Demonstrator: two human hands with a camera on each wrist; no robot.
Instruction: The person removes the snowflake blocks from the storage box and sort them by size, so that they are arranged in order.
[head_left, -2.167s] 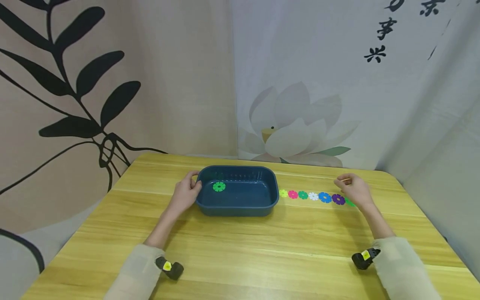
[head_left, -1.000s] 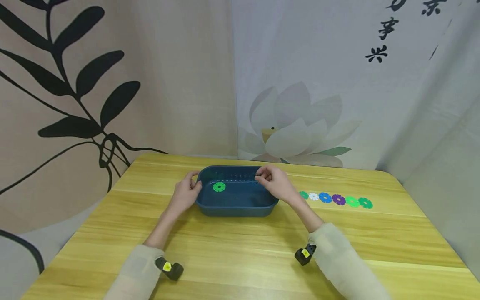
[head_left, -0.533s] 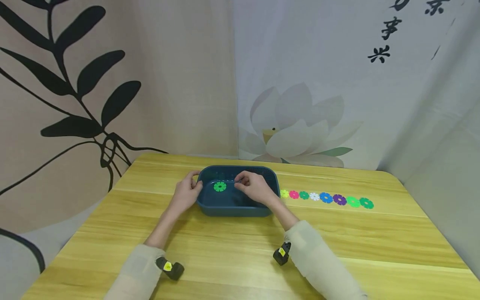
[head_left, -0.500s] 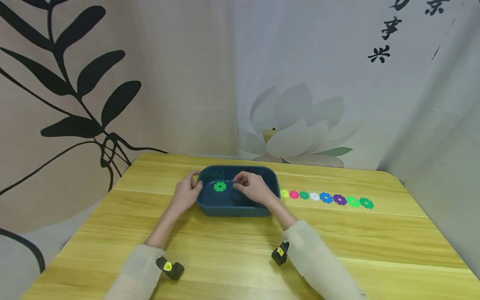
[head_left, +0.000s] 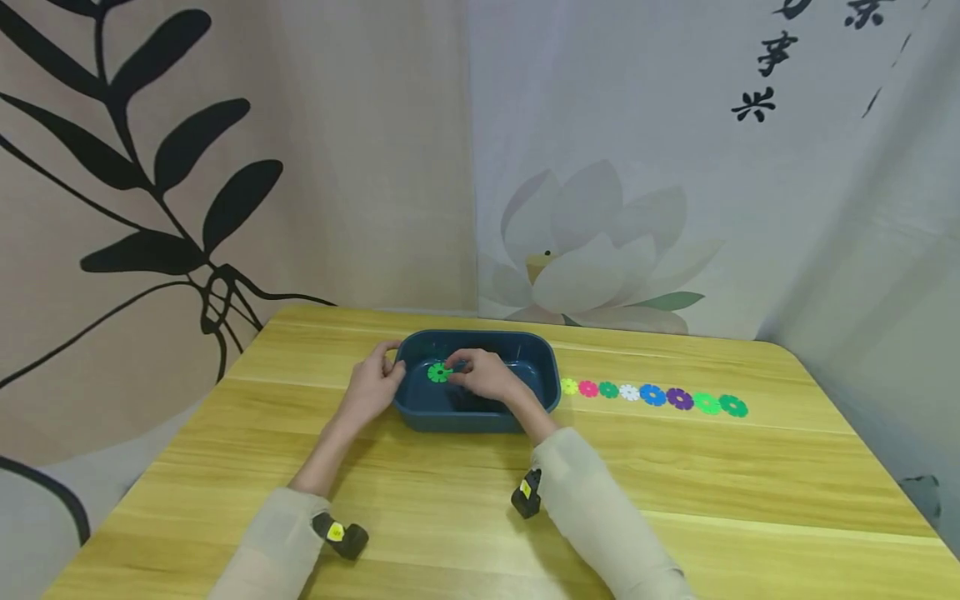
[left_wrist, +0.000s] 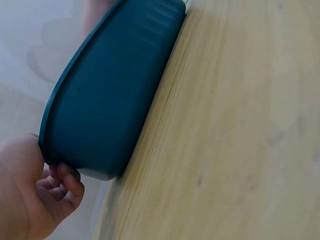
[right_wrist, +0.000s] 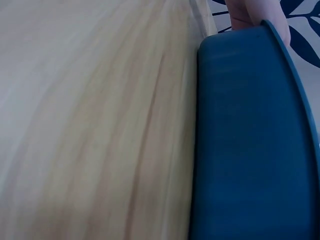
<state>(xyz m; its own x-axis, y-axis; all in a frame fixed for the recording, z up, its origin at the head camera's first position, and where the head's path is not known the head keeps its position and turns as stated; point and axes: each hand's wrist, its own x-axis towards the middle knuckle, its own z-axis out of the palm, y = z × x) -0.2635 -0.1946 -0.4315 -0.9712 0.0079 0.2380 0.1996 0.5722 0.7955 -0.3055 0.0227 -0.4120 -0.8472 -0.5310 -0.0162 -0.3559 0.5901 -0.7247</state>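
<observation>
A dark blue plastic bin (head_left: 468, 422) stands on the table, with one green notched flower disc (head_left: 437, 372) lying inside at its left. My left hand (head_left: 371, 387) grips the bin's left end; in the left wrist view the thumb lies on the rim and the fingers curl beneath it. My right hand (head_left: 489, 379) reaches into the bin, thumb and forefinger apart at the disc's right edge. Whether they touch it is not clear. In the right wrist view the bin's wall (right_wrist: 255, 135) hides the right hand.
Right of the bin runs a row of flower discs, from a yellow disc (head_left: 569, 387) through a white disc (head_left: 628, 392) and a purple disc (head_left: 679, 399) to a green disc (head_left: 733, 406). A printed curtain (head_left: 375, 167) hangs behind the wooden table (head_left: 420, 517).
My right hand has moved left from the right end of the disc row, over the bin's right rim and down to the green disc inside. The left hand and the bin have stayed put.
</observation>
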